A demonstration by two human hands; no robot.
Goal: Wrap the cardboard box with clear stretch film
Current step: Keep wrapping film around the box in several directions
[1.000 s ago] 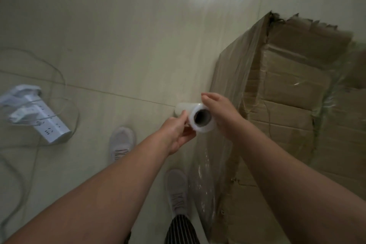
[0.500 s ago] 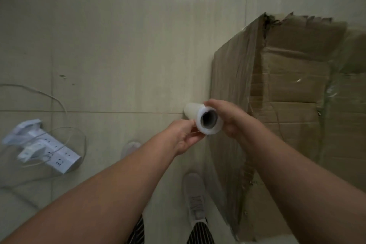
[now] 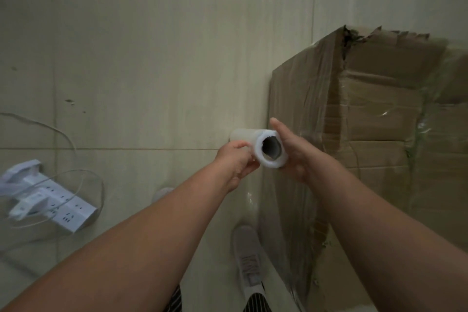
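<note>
A tall cardboard box with a torn top edge stands on the right, its near side covered in wrinkled clear film. I hold a white roll of stretch film upright beside the box's left face, its hollow core facing me. My left hand grips the roll from the left with curled fingers. My right hand holds the roll from the right, thumb stretched up along it. A sheet of film runs from the roll down along the box.
A white power strip with plugged adapters and thin cables lies on the tiled floor at the left. My grey shoe is on the floor close to the box's lower corner; the other shoe peeks out behind my left forearm.
I have stepped along the box's side, and my feet and the view have shifted. The roll stays in both hands, and film now shows stretched over the box's left face.
</note>
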